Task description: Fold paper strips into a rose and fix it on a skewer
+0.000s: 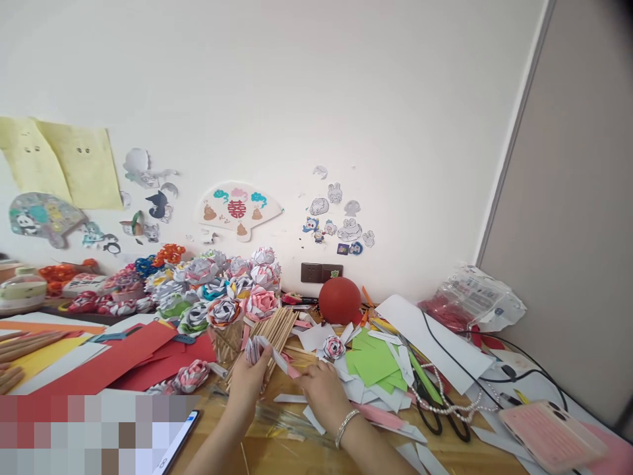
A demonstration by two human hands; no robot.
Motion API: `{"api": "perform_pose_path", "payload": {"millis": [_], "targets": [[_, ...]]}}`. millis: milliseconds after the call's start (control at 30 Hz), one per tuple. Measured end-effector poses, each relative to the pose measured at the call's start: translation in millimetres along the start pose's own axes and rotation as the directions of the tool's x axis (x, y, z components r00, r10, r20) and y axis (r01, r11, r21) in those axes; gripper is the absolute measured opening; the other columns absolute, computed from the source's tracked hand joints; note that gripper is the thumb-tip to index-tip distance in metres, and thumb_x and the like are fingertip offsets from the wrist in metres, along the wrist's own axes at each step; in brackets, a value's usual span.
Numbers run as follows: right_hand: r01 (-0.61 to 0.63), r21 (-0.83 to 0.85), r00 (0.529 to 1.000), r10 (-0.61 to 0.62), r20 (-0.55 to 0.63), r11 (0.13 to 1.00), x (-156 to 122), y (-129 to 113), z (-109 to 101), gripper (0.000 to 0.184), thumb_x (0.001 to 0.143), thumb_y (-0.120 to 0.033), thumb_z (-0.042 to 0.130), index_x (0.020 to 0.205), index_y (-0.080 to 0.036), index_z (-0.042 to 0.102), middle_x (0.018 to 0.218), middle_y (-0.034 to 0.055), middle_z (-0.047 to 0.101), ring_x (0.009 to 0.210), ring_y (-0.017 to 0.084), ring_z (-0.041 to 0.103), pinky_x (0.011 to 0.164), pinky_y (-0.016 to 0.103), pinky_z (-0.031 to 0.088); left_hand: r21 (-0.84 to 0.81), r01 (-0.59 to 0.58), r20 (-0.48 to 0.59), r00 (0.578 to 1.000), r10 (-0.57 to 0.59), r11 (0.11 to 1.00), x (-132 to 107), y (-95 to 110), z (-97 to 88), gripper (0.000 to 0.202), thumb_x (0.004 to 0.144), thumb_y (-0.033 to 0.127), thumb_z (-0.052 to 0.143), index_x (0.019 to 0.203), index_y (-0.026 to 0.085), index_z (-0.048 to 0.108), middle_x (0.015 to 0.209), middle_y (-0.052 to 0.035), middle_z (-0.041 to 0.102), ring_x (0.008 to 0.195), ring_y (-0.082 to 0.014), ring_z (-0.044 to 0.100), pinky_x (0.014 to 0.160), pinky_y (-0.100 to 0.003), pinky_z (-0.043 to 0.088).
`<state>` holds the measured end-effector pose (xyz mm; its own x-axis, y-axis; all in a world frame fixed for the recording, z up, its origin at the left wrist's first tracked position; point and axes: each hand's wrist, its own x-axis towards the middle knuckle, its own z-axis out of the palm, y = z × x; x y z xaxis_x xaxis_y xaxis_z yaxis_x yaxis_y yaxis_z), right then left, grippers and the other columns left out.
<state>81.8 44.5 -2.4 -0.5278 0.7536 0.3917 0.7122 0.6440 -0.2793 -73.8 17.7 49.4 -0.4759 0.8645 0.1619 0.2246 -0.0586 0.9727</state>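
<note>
My left hand (250,379) is closed around a partly rolled paper flower (254,350), its white and pink layers showing above the fingers. From the flower a folded paper strip (281,361), white with a pink end, stretches across to my right hand (324,394), whose fingers pinch that end. Just behind my left hand lies a bundle of thin wooden sticks (277,333). A finished pink-and-white paper rose (334,347) rests on paper scraps beyond my right hand.
Many paper roses (198,290) are heaped at the back left. Red paper (103,366) and another person's fingers (30,346) are at the left. Green sheets (378,363), scissors (432,412), a bead string (465,413), a red ball (339,300) and cables lie rightward. A phone (179,443) is in front.
</note>
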Motion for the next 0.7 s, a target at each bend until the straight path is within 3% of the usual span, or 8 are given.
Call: {"api": "perform_pose_path", "payload": {"millis": [133, 300, 433, 567, 700], "targets": [[0.018, 0.028, 1.000, -0.018, 0.013, 0.999, 1, 2, 8, 0.020, 0.078, -0.010, 0.056, 0.085, -0.022, 0.070, 0.082, 0.0062, 0.067, 0.088, 0.024, 0.056, 0.078, 0.036, 0.043, 0.015, -0.005, 0.008, 1.000, 0.005, 1.000, 0, -1, 0.7, 0.037, 0.067, 0.050, 0.052, 0.046, 0.023, 0.037, 0.029, 0.0081, 0.038, 0.030, -0.0094, 0.035, 0.035, -0.020, 0.026], [-0.058, 0.155, 0.996, 0.067, -0.051, 0.986, 4, 5, 6, 0.020, 0.073, -0.004, 0.054, 0.071, -0.016, 0.070, 0.077, 0.0072, 0.067, 0.080, 0.022, 0.060, 0.072, 0.030, 0.046, 0.020, -0.002, 0.020, 1.000, 0.001, 1.000, 1, -4, 1.7, 0.037, 0.067, 0.051, 0.051, 0.048, 0.024, 0.036, 0.030, 0.0086, 0.038, 0.029, -0.0100, 0.036, 0.033, -0.020, 0.027], [-0.128, 0.307, 0.968, 0.186, -0.167, 0.943, 5, 6, -2, 0.030, 0.067, 0.002, 0.051, 0.084, -0.015, 0.070, 0.090, 0.0087, 0.068, 0.086, 0.022, 0.062, 0.077, 0.029, 0.048, 0.022, 0.005, 0.046, 0.999, -0.006, 1.000, 2, -6, 2.8, 0.037, 0.066, 0.053, 0.051, 0.049, 0.024, 0.036, 0.030, 0.0089, 0.038, 0.028, -0.0105, 0.036, 0.031, -0.020, 0.027], [-0.158, 0.446, 0.927, 0.288, -0.241, 0.881, 8, 8, -9, 0.037, 0.071, 0.001, 0.042, 0.092, -0.015, 0.067, 0.090, 0.0084, 0.069, 0.083, 0.020, 0.065, 0.074, 0.029, 0.050, 0.027, 0.013, 0.094, 0.995, -0.016, 1.000, 3, -6, 5.8, 0.039, 0.062, 0.057, 0.053, 0.048, 0.024, 0.037, 0.028, 0.0083, 0.039, 0.026, -0.0107, 0.037, 0.031, -0.020, 0.027], [-0.140, 0.526, 0.908, 0.321, -0.269, 0.839, 10, 8, -16, 0.044, 0.070, 0.002, 0.038, 0.101, -0.015, 0.064, 0.096, 0.0084, 0.069, 0.090, 0.020, 0.065, 0.077, 0.031, 0.051, 0.027, 0.024, 0.206, 0.978, -0.029, 0.999, -3, 0, 10.1, 0.041, 0.055, 0.060, 0.058, 0.048, 0.023, 0.042, 0.025, 0.0081, 0.039, 0.024, -0.0103, 0.036, 0.031, -0.021, 0.026]]}}
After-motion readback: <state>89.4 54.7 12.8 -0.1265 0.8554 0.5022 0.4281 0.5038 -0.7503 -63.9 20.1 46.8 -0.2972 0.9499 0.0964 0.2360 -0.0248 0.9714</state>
